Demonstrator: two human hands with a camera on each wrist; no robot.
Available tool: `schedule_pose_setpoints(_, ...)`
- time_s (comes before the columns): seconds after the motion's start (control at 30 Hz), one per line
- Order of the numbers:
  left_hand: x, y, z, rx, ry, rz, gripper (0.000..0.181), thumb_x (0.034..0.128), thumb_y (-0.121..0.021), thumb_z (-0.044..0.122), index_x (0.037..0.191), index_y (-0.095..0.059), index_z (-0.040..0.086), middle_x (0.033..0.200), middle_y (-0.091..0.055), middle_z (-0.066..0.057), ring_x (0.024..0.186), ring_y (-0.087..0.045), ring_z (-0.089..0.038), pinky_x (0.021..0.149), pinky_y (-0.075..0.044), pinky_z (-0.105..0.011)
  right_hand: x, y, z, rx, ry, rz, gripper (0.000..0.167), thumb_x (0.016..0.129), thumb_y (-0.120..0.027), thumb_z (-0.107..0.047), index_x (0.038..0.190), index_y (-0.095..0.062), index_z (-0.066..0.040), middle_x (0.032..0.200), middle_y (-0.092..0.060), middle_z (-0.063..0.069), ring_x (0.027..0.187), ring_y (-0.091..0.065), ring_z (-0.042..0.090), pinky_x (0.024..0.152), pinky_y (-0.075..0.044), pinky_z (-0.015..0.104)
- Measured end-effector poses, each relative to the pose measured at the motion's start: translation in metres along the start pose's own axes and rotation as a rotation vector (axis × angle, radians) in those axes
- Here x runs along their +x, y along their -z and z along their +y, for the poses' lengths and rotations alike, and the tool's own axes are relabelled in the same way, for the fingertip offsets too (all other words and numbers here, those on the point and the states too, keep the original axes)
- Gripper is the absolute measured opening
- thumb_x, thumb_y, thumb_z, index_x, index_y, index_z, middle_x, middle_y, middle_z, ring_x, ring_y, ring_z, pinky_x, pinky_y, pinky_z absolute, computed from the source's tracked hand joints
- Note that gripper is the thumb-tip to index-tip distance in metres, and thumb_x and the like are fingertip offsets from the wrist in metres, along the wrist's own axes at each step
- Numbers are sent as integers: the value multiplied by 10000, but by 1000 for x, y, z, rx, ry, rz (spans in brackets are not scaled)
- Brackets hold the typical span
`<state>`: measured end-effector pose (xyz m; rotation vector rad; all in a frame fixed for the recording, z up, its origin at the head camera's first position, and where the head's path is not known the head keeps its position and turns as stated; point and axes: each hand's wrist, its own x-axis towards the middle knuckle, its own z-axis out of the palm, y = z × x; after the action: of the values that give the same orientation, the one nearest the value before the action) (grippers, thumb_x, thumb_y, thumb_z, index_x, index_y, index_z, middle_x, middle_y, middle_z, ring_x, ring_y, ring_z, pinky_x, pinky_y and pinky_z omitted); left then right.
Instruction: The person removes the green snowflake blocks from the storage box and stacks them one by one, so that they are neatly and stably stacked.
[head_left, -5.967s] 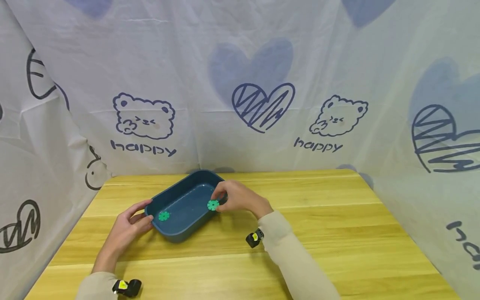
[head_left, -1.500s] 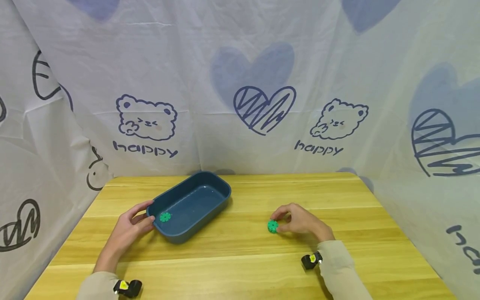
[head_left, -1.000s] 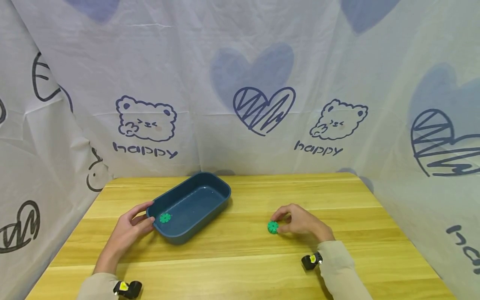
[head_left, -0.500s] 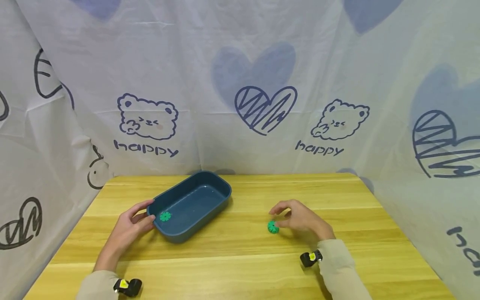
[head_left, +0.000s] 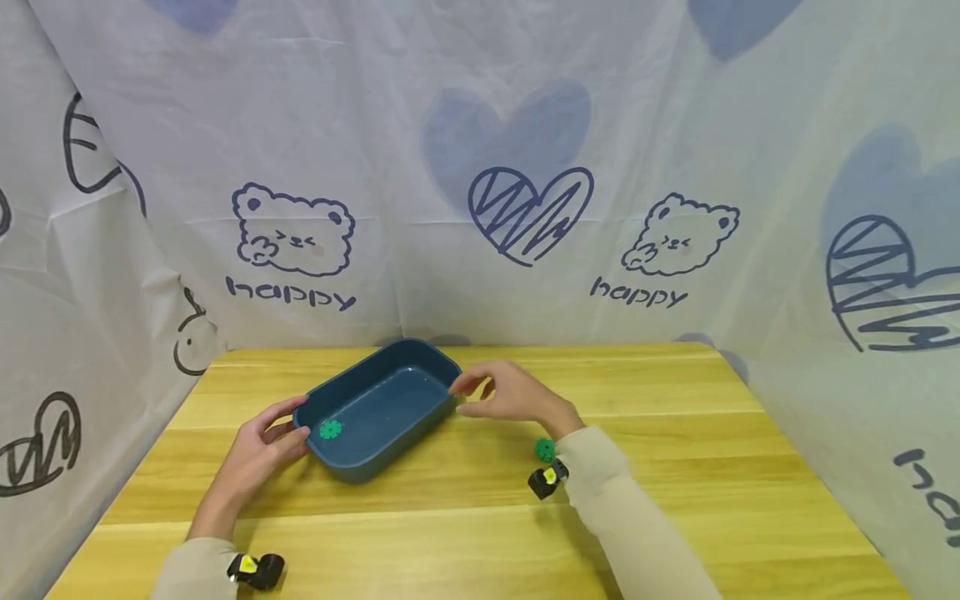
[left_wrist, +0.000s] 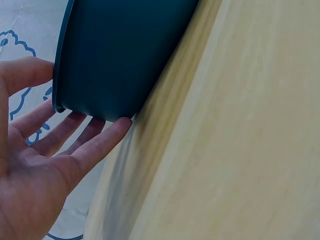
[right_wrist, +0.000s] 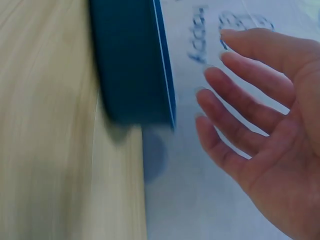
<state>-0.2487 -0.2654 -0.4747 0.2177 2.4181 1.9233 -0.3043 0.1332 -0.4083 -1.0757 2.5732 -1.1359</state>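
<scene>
A dark blue rectangular bin [head_left: 390, 417] stands at an angle on the table. My left hand [head_left: 258, 450] holds its left end, fingers and thumb spread against the rim and outer wall; the left wrist view shows this contact with the bin wall [left_wrist: 110, 55]. A green notched plastic disc [head_left: 330, 429] lies inside, near that end. At the bin's right end, my right hand [head_left: 510, 392] hovers with loosely bent fingers and nothing between them. The right wrist view shows that palm [right_wrist: 270, 130] apart from the bin. A thick green notched piece [head_left: 545, 451] lies on the table beside the right wrist.
The wooden table [head_left: 465, 542] has light and dark grain. A white cloth [head_left: 420, 250] with bears and hearts hangs behind its back edge and along both sides. Small black cameras sit on the left wrist [head_left: 257, 572] and right wrist [head_left: 547, 479].
Six seconds ago my right hand held a green disc over the bin's right rim. It later touched the green piece on the table, let go, and moved left to the bin. The left hand stayed.
</scene>
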Motion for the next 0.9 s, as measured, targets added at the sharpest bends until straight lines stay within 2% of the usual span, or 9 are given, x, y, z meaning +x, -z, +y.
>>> schedule_pose_setpoints(0.07, 1, 0, 0, -2, -4, 1, 632, 1030, -635, 143, 1572, -352, -16, 1607, -313, -263, 1121, -603, 77, 876, -618, -207, 17, -7, -7, 18, 20, -14, 294, 927, -775, -214, 1185, -747, -76, 1180, -740, 134, 1114, -666, 359, 943, -598, 484)
schedule_pose_setpoints(0.27, 1, 1, 1, 6, -1, -2, 645, 1028, -641, 159, 1578, -348, -7, 1617, -315, -251, 1142, -593, 59, 887, -618, -214, 60, -36, -17, 9, 35, -28, 262, 939, -769, -213, 1174, -756, -98, 1209, -738, 98, 1143, -685, 267, 920, -587, 221)
schedule_pose_setpoints(0.33, 0, 1, 1, 9, 1, -1, 648, 1028, -644, 164, 1579, -348, -5, 1617, -316, -249, 1143, -591, 59, 887, -617, -213, 71, -47, -20, 5, 24, -31, 265, 941, -767, -213, 1176, -757, -89, 1212, -742, 83, 1148, -688, 252, 906, -572, 172)
schedule_pose_setpoints(0.53, -1, -1, 0, -4, 3, 1, 636, 1029, -637, 141, 1574, -350, -16, 1604, -326, -250, 1130, -601, 60, 887, -618, -215, 93, -74, -24, -2, -8, -66, 313, 922, -790, -200, 1194, -758, -48, 1208, -754, 101, 1148, -689, 264, 928, -568, 190)
schedule_pose_setpoints(0.73, 0, 0, -1, -8, 6, -1, 631, 1028, -634, 131, 1570, -350, -23, 1599, -320, -266, 1114, -598, 82, 877, -619, -208, 111, -99, -26, -128, -23, -111, 289, 907, -809, -227, 1165, -779, -100, 1184, -766, 17, 1094, -687, 154, 921, -543, 146)
schedule_pose_setpoints(0.9, 0, 0, -1, 1, -1, -8, 634, 1033, -630, 140, 1573, -343, -25, 1603, -320, -270, 1127, -588, 95, 884, -616, -206, 123, -113, -34, -173, -61, -142, 259, 908, -808, -209, 1154, -784, -132, 1198, -755, -22, 1074, -685, 123, 870, -531, 119)
